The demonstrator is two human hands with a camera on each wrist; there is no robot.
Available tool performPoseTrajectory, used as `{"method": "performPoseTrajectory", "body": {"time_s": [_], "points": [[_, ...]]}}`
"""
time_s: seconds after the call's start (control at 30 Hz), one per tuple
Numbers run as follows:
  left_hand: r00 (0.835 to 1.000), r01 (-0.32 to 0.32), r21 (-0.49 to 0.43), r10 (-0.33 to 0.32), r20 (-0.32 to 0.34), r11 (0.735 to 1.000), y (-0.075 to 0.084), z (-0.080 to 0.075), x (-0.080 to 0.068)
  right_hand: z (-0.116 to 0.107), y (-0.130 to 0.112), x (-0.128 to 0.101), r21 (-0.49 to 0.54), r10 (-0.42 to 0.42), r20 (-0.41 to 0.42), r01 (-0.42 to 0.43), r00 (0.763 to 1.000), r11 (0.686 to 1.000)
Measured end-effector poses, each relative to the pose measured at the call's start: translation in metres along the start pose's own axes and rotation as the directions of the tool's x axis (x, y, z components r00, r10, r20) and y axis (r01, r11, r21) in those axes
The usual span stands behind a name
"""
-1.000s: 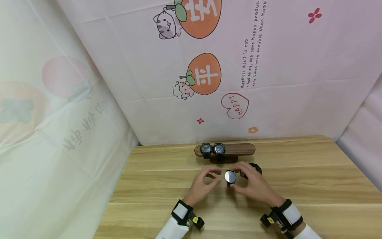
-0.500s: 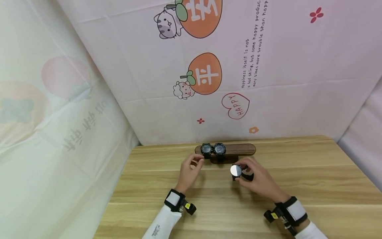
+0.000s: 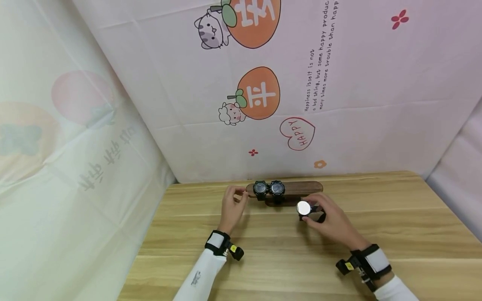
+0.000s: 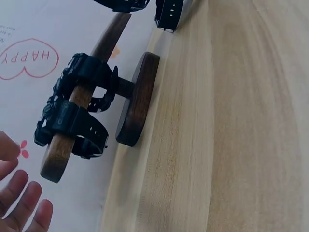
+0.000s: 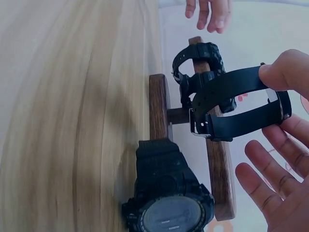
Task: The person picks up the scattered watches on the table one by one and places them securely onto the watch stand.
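Observation:
My right hand (image 3: 333, 219) pinches a round-faced wristwatch (image 3: 303, 207) between thumb and fingers. In the right wrist view its black strap (image 5: 236, 79) forms a buckled loop, held in front of the wooden watch stand (image 3: 303, 187). Two chunky black watches, a left one (image 3: 260, 189) and a right one (image 3: 277, 189), sit side by side around the bar's left half. My left hand (image 3: 231, 207) is beside the bar's left end, fingers loosely bent and holding nothing; the left wrist view shows a small gap to the bar.
Another chunky black watch (image 5: 169, 203) stands on the wooden table (image 3: 263, 259), close to the stand's base (image 5: 158, 106) and mostly hidden by my right hand in the head view. A printed white cloth (image 3: 188, 146) hangs behind the table.
My left hand has moved left and away from me, from near the held watch to the stand's left end. My right hand has carried the watch forward and slightly right, up to the stand.

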State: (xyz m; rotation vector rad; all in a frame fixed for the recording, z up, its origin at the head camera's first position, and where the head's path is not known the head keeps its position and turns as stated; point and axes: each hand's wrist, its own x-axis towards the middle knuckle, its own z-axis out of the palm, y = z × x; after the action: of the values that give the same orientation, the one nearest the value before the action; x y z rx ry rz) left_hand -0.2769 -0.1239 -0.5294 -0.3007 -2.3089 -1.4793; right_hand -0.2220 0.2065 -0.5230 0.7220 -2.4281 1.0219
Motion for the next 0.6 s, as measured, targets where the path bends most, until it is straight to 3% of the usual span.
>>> {"method": "performPoseTrajectory", "body": {"time_s": [0.37,0.6], "points": [[0.988,0.139,-0.019,-0.138,0.070,0.990,-0.010,0.008,0.009,-0.005,0.011,0.003,-0.008,-0.008,-0.002,0.008,1.000,1.000],[0.964,0.245,-0.065,-0.236,0.119,0.967,-0.013,0.012,0.013,-0.006,0.019,0.005,-0.002,-0.031,-0.024,0.031,0.999,1.000]]}}
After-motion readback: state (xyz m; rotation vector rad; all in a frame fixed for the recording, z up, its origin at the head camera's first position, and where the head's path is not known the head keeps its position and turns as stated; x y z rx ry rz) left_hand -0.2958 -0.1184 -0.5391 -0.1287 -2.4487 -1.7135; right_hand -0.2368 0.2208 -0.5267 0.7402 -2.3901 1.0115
